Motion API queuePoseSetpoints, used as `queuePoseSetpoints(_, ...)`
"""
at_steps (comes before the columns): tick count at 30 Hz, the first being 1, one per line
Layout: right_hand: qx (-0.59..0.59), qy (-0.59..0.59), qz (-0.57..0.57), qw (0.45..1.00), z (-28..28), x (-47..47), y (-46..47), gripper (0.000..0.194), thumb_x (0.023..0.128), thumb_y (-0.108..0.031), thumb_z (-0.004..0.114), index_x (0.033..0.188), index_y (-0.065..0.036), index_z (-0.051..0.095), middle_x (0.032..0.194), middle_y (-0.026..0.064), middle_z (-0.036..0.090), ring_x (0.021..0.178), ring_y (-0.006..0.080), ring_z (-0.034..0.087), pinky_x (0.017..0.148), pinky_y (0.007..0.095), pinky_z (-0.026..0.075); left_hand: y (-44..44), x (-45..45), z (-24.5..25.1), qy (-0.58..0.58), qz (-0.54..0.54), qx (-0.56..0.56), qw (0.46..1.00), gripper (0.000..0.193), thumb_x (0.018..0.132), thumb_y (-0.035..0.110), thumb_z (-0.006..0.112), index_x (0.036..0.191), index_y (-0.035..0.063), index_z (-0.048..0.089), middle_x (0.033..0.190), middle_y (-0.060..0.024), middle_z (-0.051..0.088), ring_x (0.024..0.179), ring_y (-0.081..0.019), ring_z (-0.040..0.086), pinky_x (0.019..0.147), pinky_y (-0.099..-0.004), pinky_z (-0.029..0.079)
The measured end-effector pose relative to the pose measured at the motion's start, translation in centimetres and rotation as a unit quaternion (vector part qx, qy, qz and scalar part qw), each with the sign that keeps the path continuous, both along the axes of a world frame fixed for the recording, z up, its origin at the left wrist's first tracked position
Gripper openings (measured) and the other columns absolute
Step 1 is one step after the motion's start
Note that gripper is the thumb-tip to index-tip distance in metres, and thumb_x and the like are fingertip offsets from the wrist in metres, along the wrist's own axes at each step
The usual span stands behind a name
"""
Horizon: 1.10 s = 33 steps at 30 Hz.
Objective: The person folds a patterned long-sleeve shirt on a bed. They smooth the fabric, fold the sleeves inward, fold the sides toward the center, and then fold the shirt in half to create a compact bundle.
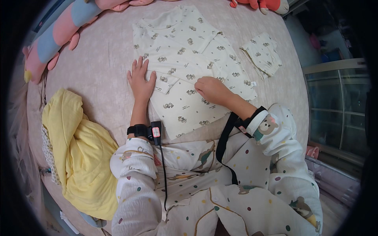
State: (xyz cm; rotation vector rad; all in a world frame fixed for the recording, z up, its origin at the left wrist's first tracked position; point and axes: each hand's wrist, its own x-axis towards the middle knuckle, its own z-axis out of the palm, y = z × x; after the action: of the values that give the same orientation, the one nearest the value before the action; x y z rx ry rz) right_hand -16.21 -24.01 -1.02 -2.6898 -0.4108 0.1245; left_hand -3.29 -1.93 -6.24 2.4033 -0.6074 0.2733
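A cream long-sleeved shirt with small animal prints point(189, 47) lies spread on the bed before me, its neckline at the far end. Its sleeves are laid across the body. My left hand point(141, 78) rests flat with fingers apart at the shirt's left edge, beside a sleeve cuff. Over the shirt's middle, my right hand point(212, 90) has its fingers curled on the lower edge of a folded sleeve, pinching the fabric. To the right of the shirt lies a small folded garment point(262, 54) in the same print.
A heap of yellow cloth point(85, 159) lies at the left on the bedsheet point(103, 65). A long pink and blue plush toy point(59, 35) borders the far left, and a red plush toy point(260, 4) the far right. A cabinet with glass doors point(330, 103) stands beyond the bed's right edge.
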Motion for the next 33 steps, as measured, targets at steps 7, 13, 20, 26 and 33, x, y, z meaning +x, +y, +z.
queuePoseSetpoints(7, 0.170, -0.015, -0.194, 0.966, 0.4, -1.0, -2.3, 0.012, 0.072, -0.010, 0.060, 0.081, -0.004, 0.055, 0.077, 0.0084, 0.051, 0.074, 0.0223, 0.053, 0.066, 0.0300, 0.044, 0.1, 0.0, -0.1, 0.013, -0.006, -0.024, 1.000, 0.046, 0.073, 0.025, 0.057, 0.116, 0.0116, 0.049, 0.132, -0.0045, 0.036, 0.125, -0.0222, 0.025, 0.101, -0.0457, 0.010)
queuePoseSetpoints(13, 0.223, 0.009, -0.175, 0.959, -2.0, -1.0, -3.7, 0.019, 0.071, -0.008, 0.062, 0.086, -0.005, 0.052, 0.079, 0.0060, 0.045, 0.072, 0.0174, 0.047, 0.067, 0.0261, 0.042, 0.7, 0.1, 0.4, 0.063, -0.028, -0.079, 0.995, 0.043, 0.075, 0.023, 0.055, 0.115, 0.0082, 0.050, 0.129, -0.0061, 0.040, 0.124, -0.0219, 0.027, 0.102, -0.0433, 0.009)
queuePoseSetpoints(20, 0.260, 0.026, -0.149, 0.954, -3.4, -0.7, -4.6, 0.022, 0.069, -0.009, 0.064, 0.087, -0.007, 0.051, 0.080, 0.0048, 0.044, 0.072, 0.0165, 0.046, 0.067, 0.0258, 0.041, 0.8, -2.8, 3.8, 0.354, 0.050, -0.469, 0.807, 0.026, 0.083, 0.008, 0.047, 0.107, -0.0010, 0.052, 0.109, -0.0086, 0.051, 0.101, -0.0125, 0.046, 0.086, -0.0221, 0.034)
queuePoseSetpoints(26, 0.272, 0.006, -0.138, 0.952, -4.5, -0.6, -4.8, 0.023, 0.069, -0.010, 0.064, 0.087, -0.007, 0.050, 0.082, 0.0054, 0.045, 0.074, 0.0179, 0.047, 0.068, 0.0274, 0.041, -0.5, -8.6, 7.4, 0.448, 0.044, -0.429, 0.783, 0.029, 0.084, 0.011, 0.043, 0.110, -0.0013, 0.048, 0.109, -0.0067, 0.051, 0.103, -0.0142, 0.047, 0.089, -0.0261, 0.034)
queuePoseSetpoints(33, 0.248, 0.022, -0.140, 0.958, -5.0, -0.2, -4.7, 0.022, 0.069, -0.010, 0.064, 0.085, -0.007, 0.049, 0.082, 0.0065, 0.044, 0.074, 0.0203, 0.047, 0.068, 0.0292, 0.040, -2.4, -8.5, 8.9, 0.499, -0.029, -0.446, 0.742, 0.039, 0.086, 0.017, 0.043, 0.122, 0.0017, 0.037, 0.120, -0.0086, 0.044, 0.108, -0.0166, 0.044, 0.090, -0.0281, 0.034)
